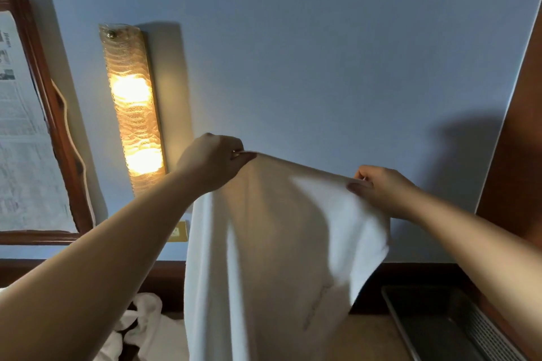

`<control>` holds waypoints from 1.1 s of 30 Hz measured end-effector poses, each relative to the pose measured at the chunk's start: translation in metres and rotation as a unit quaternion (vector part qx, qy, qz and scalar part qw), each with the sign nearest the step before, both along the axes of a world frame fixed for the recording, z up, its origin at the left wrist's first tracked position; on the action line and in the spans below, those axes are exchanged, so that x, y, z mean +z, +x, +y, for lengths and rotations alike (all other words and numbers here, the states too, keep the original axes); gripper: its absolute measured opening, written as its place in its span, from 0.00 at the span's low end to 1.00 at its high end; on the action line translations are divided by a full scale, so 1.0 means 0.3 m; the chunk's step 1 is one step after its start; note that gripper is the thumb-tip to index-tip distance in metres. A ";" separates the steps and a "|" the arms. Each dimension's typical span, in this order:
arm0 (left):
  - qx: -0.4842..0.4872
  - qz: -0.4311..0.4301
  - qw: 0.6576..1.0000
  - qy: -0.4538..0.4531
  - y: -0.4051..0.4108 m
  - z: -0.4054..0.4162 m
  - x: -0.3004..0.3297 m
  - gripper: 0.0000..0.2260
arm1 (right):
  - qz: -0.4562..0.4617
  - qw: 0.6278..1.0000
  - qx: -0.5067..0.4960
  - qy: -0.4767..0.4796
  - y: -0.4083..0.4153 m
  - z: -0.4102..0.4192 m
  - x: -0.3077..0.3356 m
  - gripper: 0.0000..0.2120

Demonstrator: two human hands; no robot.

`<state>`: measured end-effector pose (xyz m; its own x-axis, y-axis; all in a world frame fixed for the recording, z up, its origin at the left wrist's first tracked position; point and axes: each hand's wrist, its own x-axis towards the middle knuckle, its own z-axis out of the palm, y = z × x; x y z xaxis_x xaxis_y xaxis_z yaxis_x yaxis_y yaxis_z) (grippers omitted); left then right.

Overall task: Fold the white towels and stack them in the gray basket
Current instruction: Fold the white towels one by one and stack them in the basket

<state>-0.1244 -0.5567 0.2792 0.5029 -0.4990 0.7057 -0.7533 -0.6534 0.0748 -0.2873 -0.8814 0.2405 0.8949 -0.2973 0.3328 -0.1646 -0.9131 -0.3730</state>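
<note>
A white towel (264, 249) hangs in the air in front of me, held up by its top edge. My left hand (212, 160) pinches the upper left corner. My right hand (378, 187) pinches the upper right corner, a little lower. The cloth drapes down past the bottom of the view. The gray basket (434, 328) stands at the lower right, with a slatted side wall and a dark inside. More crumpled white towels (140, 328) lie at the lower left behind my left forearm.
A lit wall lamp (132, 108) hangs on the blue wall at left, next to a wood-framed picture (35, 126). A dark wooden ledge (164, 275) runs along the wall. A brown wooden panel (519, 141) rises at the right edge.
</note>
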 end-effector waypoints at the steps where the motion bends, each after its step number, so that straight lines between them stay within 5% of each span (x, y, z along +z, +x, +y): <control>1: 0.006 0.009 1.000 -0.005 0.014 0.011 -0.005 0.18 | 0.009 0.999 0.004 -0.031 -0.009 -0.011 0.021 0.14; 4: 0.021 0.050 0.999 0.004 0.034 0.035 -0.033 0.18 | 0.053 0.991 -0.002 -0.126 -0.037 -0.043 0.070 0.16; 8: 0.015 0.079 0.997 0.019 0.028 0.033 -0.084 0.20 | 0.041 0.990 -0.011 -0.134 -0.051 -0.099 0.074 0.17; 16: -0.032 -0.079 0.994 0.063 0.071 0.049 -0.192 0.26 | 0.023 0.994 -0.015 -0.103 -0.052 -0.180 0.055 0.16; 21: -0.034 -0.093 0.993 0.065 0.090 0.049 -0.277 0.26 | 0.033 0.995 -0.024 -0.096 -0.063 -0.188 0.019 0.14; 30: -0.031 -0.009 0.999 -0.025 0.008 0.004 -0.326 0.24 | 0.076 0.977 -0.120 -0.160 -0.074 -0.112 -0.077 0.08; 33: -0.054 0.034 0.998 -0.028 -0.103 -0.023 -0.354 0.24 | 0.121 0.972 -0.166 -0.110 -0.095 -0.065 -0.162 0.06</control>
